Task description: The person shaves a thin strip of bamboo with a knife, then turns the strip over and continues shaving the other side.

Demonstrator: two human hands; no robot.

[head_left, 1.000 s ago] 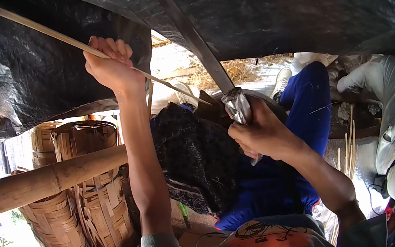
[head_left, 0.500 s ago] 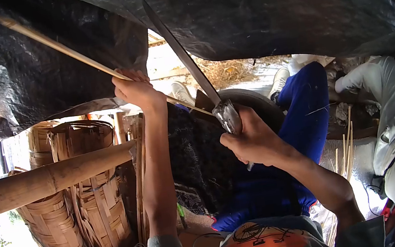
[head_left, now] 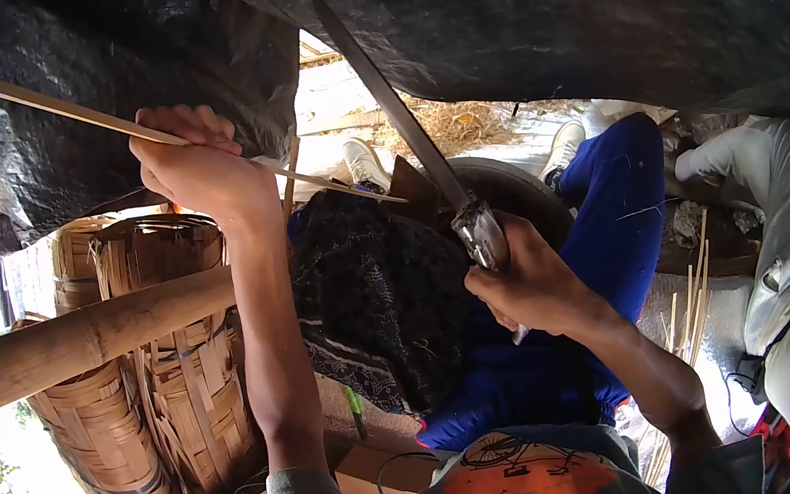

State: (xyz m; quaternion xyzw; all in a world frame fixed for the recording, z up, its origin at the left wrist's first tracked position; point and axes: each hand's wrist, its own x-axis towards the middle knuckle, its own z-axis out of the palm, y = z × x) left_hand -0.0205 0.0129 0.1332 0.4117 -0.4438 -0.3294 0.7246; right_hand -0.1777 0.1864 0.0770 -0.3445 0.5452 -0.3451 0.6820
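Note:
My left hand (head_left: 202, 168) is closed around a long thin bamboo strip (head_left: 53, 112) at the upper left. The strip runs from the dark sheeting down past my wrist, and its near end lies left of the knife, apart from the blade. In my right hand (head_left: 533, 278) is a long-bladed knife (head_left: 392, 101), its handle wrapped in something shiny and its tip pointing up and away. A dark patterned cloth (head_left: 371, 291) covers part of my lap between my arms.
Tall woven bamboo baskets (head_left: 104, 440) stand at the left, behind a thick bamboo pole (head_left: 94, 335). Black plastic sheeting (head_left: 564, 11) hangs low overhead. Another person's light trousers (head_left: 779, 213) show at the right, near several thin bamboo sticks (head_left: 695, 296). A round dark rim (head_left: 544, 196) lies between my feet.
My left hand has moved left with the bamboo strip, drawing its near end away from the knife. The right hand with the knife has shifted slightly right and closer to me.

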